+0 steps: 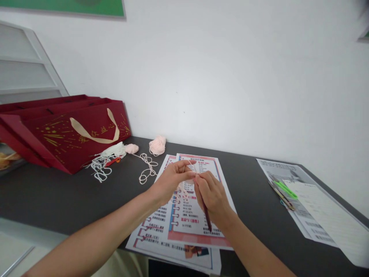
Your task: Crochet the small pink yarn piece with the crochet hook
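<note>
My right hand (213,194) is closed around a crochet hook (205,211) with a dark red handle, its tip end up between the fingers. My left hand (170,181) pinches pale pink yarn (183,191), and a strand runs up over the raised index finger. Both hands meet at the fingertips, where the small work is mostly hidden. Loose loops of the yarn hang below the left fingers. Underneath lie printed pattern sheets (198,231) with pink borders. A loose pink strand (148,169) winds across the dark table to the left of the sheets.
Two pink yarn balls (157,146) sit near the wall, beside a tangle of white yarn (105,159) with an orange-red item (113,161). A red gift bag (86,134) stands at left. At right, papers (323,215) carry a bright green tool (285,189).
</note>
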A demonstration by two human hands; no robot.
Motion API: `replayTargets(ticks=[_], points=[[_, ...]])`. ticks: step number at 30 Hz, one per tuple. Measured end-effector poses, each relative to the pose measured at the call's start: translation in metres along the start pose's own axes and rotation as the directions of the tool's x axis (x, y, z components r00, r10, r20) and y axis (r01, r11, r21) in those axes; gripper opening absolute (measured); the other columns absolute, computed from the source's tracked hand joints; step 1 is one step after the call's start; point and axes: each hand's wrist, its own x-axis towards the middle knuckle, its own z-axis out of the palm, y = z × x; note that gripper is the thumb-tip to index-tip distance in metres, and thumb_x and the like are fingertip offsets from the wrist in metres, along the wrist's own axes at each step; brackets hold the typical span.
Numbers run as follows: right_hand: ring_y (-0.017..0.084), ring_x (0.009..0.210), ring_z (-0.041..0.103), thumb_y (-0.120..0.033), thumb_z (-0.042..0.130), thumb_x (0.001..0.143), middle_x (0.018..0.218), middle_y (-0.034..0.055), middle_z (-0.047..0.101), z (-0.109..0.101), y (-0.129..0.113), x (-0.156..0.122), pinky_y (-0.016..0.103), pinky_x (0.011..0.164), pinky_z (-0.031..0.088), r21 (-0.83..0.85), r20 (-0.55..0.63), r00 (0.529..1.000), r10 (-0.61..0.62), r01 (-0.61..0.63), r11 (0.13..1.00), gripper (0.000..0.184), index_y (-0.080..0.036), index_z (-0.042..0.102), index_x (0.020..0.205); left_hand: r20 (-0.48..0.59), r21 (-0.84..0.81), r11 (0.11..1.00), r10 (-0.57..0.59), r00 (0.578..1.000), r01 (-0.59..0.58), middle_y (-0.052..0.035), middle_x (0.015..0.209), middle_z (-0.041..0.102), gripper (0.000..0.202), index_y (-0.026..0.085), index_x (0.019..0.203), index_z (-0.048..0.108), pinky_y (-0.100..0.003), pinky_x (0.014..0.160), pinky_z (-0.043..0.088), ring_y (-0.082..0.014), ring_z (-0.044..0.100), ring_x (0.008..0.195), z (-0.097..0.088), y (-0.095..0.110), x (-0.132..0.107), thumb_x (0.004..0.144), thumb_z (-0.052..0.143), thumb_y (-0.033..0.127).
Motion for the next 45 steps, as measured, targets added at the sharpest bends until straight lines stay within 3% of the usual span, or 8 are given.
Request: replayTargets(ticks=[8, 13, 17, 24, 30, 33, 37, 45], points=[[0.012, 0.061, 0.049, -0.010, 0.052, 0.087, 0.069, -0.0012, 0.051, -0.014, -0.003, 0.004, 0.026, 0.057, 0.040, 0.396, -0.058, 0.950, 0.306, -0.259, 0.881, 0.012, -0.021, 0.049, 0.083, -0.029, 0.401, 0.886, 0.267, 0.963, -0.234, -0.0013, 0.080, 0.064, 0.046, 0.016, 0.120, 0.055, -0.034, 0.085, 0.042, -0.0187, 0.061, 0.090, -0.011, 0.003, 0.004, 0.076, 0.067, 0.021], [0.008, 0.045, 0.037, -0.018, 0.054, 0.086, 0.050, -0.0061, 0.043, -0.018, 0.002, 0.016, 0.023, 0.044, 0.028, 0.825, 0.232, 0.694, 0.682, -0.511, 0.240, 0.021, -0.020, 0.047, 0.066, 0.046, 0.479, 0.836, 0.282, 0.958, -0.269, -0.0033, 0.088, 0.065, 0.043, 0.016, 0.120, 0.054, -0.036, 0.089, 0.040, -0.0180, 0.060, 0.090, -0.014, 0.007, 0.003, 0.079, 0.064, 0.023], [0.006, 0.041, 0.034, -0.015, 0.056, 0.080, 0.047, -0.0058, 0.044, -0.022, 0.005, 0.024, 0.021, 0.041, 0.022, 0.892, 0.390, 0.628, 0.674, -0.438, -0.107, 0.022, -0.018, 0.046, 0.060, 0.066, 0.398, 0.887, 0.228, 0.971, -0.235, -0.0004, 0.082, 0.062, 0.040, 0.015, 0.116, 0.056, -0.031, 0.078, 0.041, -0.0143, 0.058, 0.079, -0.014, 0.013, 0.002, 0.077, 0.065, 0.021], [0.008, 0.047, 0.039, -0.019, 0.053, 0.086, 0.054, -0.0048, 0.047, -0.017, 0.005, 0.021, 0.022, 0.046, 0.030, 0.887, 0.427, 0.711, 0.560, -0.450, -0.104, 0.018, -0.019, 0.047, 0.069, 0.123, 0.189, 0.974, 0.107, 0.987, -0.129, 0.0032, 0.073, 0.060, 0.041, 0.016, 0.112, 0.059, -0.026, 0.065, 0.037, -0.0091, 0.054, 0.065, -0.009, 0.016, 0.001, 0.072, 0.070, 0.017], [0.015, 0.069, 0.050, -0.008, 0.051, 0.086, 0.077, 0.0019, 0.054, 0.003, -0.005, -0.001, 0.030, 0.061, 0.042, 0.442, -0.061, 0.947, 0.315, -0.257, 0.859, 0.013, -0.021, 0.051, 0.088, 0.086, 0.019, 1.000, 0.013, 0.996, -0.015, 0.0032, 0.068, 0.061, 0.045, 0.015, 0.112, 0.061, -0.024, 0.069, 0.039, -0.0089, 0.056, 0.066, -0.002, 0.003, 0.000, 0.069, 0.075, 0.018], [0.018, 0.075, 0.051, -0.002, 0.051, 0.084, 0.084, 0.0055, 0.056, 0.004, -0.005, -0.005, 0.031, 0.063, 0.044, 0.173, -0.142, 0.986, 0.087, -0.062, 0.983, 0.023, -0.020, 0.051, 0.098, 0.101, -0.095, 0.992, -0.069, 0.993, 0.079, 0.0022, 0.068, 0.062, 0.042, 0.015, 0.107, 0.064, -0.023, 0.068, 0.039, -0.0081, 0.056, 0.064, -0.001, 0.004, -0.001, 0.066, 0.077, 0.017], [0.016, 0.074, 0.055, -0.005, 0.051, 0.085, 0.085, 0.0034, 0.058, -0.003, -0.003, 0.001, 0.028, 0.063, 0.047, 0.388, -0.152, 0.979, 0.134, -0.066, 0.919, 0.023, -0.023, 0.052, 0.100, 0.183, -0.196, 0.960, -0.165, 0.969, 0.200, 0.0004, 0.070, 0.063, 0.042, 0.014, 0.105, 0.066, -0.024, 0.071, 0.041, -0.0090, 0.058, 0.066, -0.005, 0.010, 0.001, 0.065, 0.076, 0.013], [0.010, 0.051, 0.049, -0.022, 0.060, 0.085, 0.065, -0.0038, 0.054, -0.014, 0.009, 0.011, 0.025, 0.048, 0.038, 0.878, 0.230, 0.824, 0.518, -0.405, 0.254, 0.006, -0.022, 0.055, 0.081, 0.221, -0.172, 0.965, -0.155, 0.963, 0.195, -0.0042, 0.077, 0.066, 0.041, 0.012, 0.106, 0.066, -0.027, 0.069, 0.043, -0.0118, 0.060, 0.066, -0.020, 0.020, 0.006, 0.066, 0.072, 0.010]])
